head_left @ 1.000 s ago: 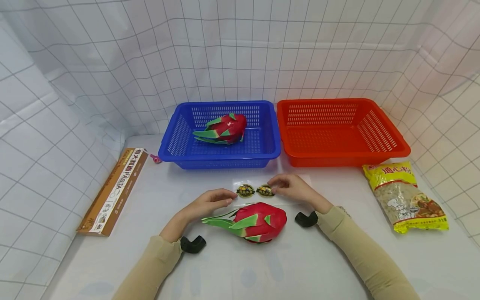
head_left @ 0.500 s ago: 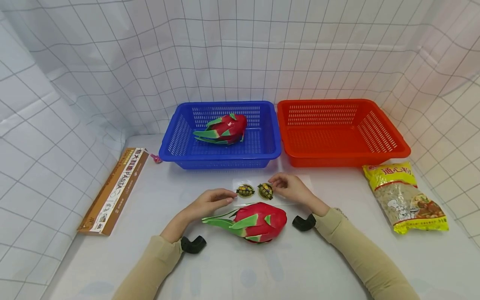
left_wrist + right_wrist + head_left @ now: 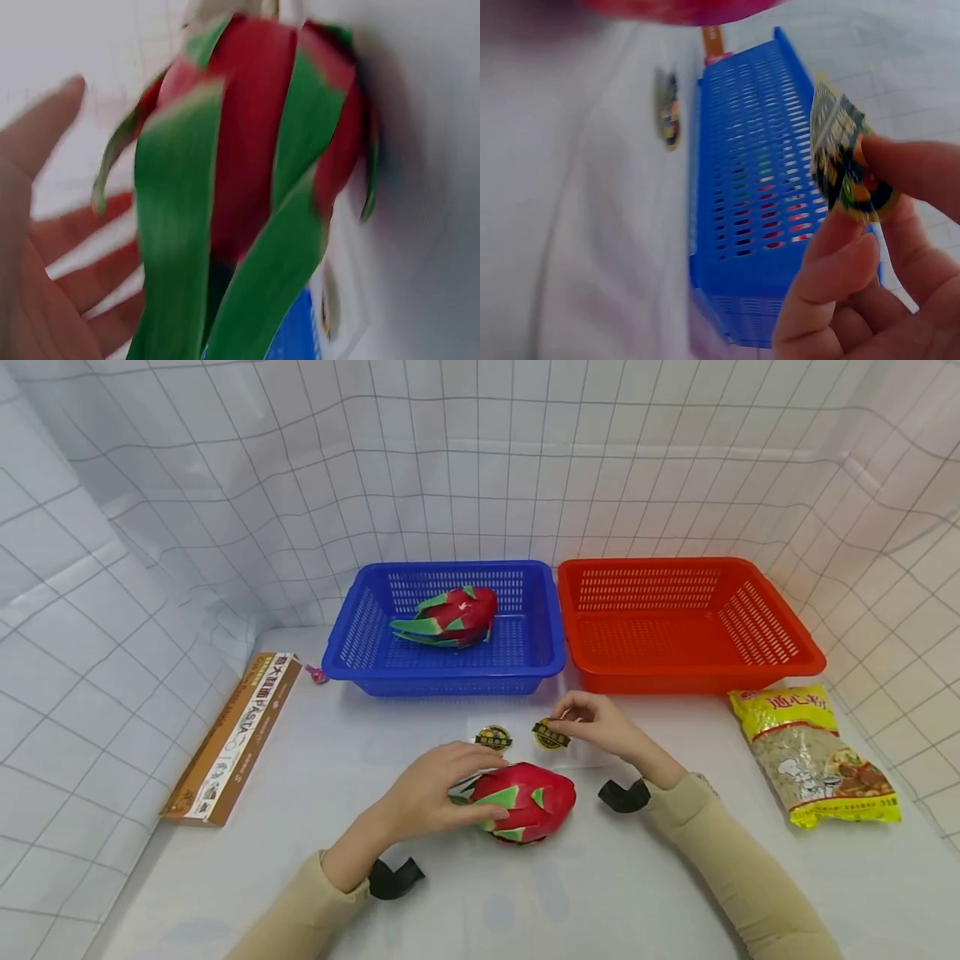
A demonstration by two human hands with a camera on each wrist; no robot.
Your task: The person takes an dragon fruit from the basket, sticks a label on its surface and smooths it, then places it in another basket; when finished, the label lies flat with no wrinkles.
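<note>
My right hand (image 3: 613, 732) pinches a round black-and-gold sticker (image 3: 551, 735) between thumb and fingers; the right wrist view shows the sticker (image 3: 844, 154) raised off its backing. A second such sticker (image 3: 492, 738) lies flat on a clear backing sheet (image 3: 592, 758). In front of the sheet, a red dragon fruit (image 3: 546, 800) with green leaf tips lies on its side. My left hand (image 3: 427, 797) reaches over its leafy end, thumb and fingers spread apart. In the left wrist view the fingers stand beside the fruit (image 3: 251, 150); whether they touch it I cannot tell.
Behind stands a blue basket (image 3: 442, 675) with another dragon fruit (image 3: 468, 617) inside. A red basket (image 3: 675, 678) adjoins it on the right. A pasta box (image 3: 232, 739) lies at left, beside a small pink item (image 3: 316, 674). A yellow macaroni bag (image 3: 813, 756) lies at right.
My right hand has lifted one sticker off the sheet and shifted slightly up and right. My left hand has moved from beside the sheet to over the dragon fruit's leafy end.
</note>
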